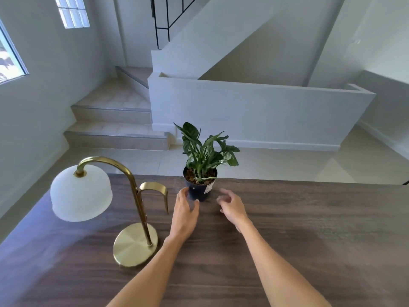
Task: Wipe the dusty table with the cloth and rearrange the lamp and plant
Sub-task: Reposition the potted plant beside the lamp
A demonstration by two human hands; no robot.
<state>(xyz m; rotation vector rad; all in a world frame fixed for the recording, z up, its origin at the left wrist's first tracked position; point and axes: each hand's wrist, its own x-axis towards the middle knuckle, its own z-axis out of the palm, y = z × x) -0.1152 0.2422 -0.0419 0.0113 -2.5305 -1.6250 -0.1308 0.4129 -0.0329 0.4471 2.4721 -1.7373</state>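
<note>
A small green plant (204, 151) in a black pot (199, 191) stands near the far edge of the dark wooden table (309, 229). My left hand (184, 214) is just left of the pot, fingers spread, fingertips close to its side. My right hand (232, 207) hovers to the pot's right, open, a short gap away. A brass lamp (135, 242) with a white glass shade (80, 193) stands at the left, its round base close to my left forearm. No cloth is in view.
Beyond the table's far edge lies a pale tiled floor (287, 165), a white half wall (254, 114) and steps (115, 131) going up at the left. A window (11, 58) is on the left wall.
</note>
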